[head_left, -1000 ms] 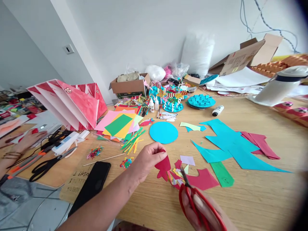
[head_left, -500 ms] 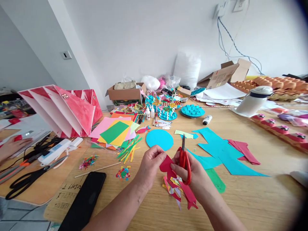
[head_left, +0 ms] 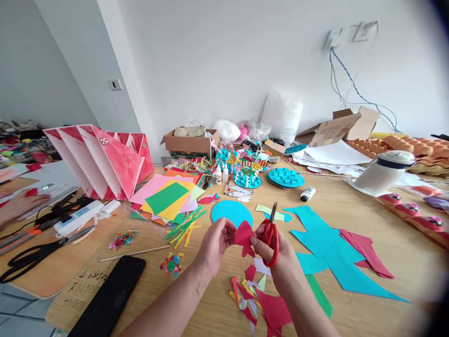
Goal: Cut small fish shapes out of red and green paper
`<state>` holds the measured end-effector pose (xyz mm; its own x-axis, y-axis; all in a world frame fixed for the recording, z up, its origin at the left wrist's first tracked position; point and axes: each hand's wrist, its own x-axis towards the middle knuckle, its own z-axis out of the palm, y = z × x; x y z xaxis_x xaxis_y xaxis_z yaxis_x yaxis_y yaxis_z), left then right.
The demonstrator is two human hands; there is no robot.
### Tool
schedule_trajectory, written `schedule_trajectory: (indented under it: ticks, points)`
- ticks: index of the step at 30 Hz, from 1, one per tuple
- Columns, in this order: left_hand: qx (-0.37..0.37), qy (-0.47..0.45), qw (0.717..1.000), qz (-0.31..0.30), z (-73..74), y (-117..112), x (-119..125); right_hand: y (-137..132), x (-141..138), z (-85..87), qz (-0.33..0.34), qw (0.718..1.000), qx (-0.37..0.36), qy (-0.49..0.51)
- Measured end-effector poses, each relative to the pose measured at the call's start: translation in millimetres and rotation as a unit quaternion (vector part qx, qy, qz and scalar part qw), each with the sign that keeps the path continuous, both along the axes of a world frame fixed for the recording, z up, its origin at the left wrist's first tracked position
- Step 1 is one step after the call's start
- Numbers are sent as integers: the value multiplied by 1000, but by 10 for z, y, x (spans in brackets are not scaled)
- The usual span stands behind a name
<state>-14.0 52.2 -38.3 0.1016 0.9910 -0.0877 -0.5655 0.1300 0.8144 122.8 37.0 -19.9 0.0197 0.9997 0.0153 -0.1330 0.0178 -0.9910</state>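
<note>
My left hand (head_left: 214, 245) pinches a small red paper cutout (head_left: 244, 235) above the wooden table (head_left: 368, 304). My right hand (head_left: 275, 255) grips red-handled scissors (head_left: 271, 231), blades pointing up and closed, and its fingertips touch the cutout's right edge. Below my hands lies a heap of red, yellow and white paper scraps (head_left: 257, 299). A blue paper circle (head_left: 232, 213) lies just beyond my hands.
Large blue paper offcuts (head_left: 333, 252) and red offcuts (head_left: 365, 245) lie to the right. A black phone (head_left: 108, 297) and black scissors (head_left: 35, 255) are at the left, with stacked coloured paper (head_left: 168, 196). Another person's hand (head_left: 17, 206) rests at the far left.
My right hand came up from the table with the scissors and met the cutout. Both hands now hold the red piece a little higher, and my view has shifted slightly left.
</note>
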Motion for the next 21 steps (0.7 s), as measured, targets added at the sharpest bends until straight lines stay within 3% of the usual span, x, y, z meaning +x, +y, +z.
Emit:
schedule_trajectory:
  ticks: [5, 12, 16, 21]
  points:
    - [78, 149, 985, -46, 15, -109, 46, -55, 5, -124, -36, 999, 8, -11]
    - [103, 251, 962, 29, 42, -97, 26, -116, -80, -129, 15, 999, -13, -45]
    - [81, 230, 969, 38, 11, -95, 26, -118, -109, -133, 9, 998, 1, -59]
    - [30, 132, 990, 43, -29, -90, 32, -117, -99, -128, 26, 998, -16, -51]
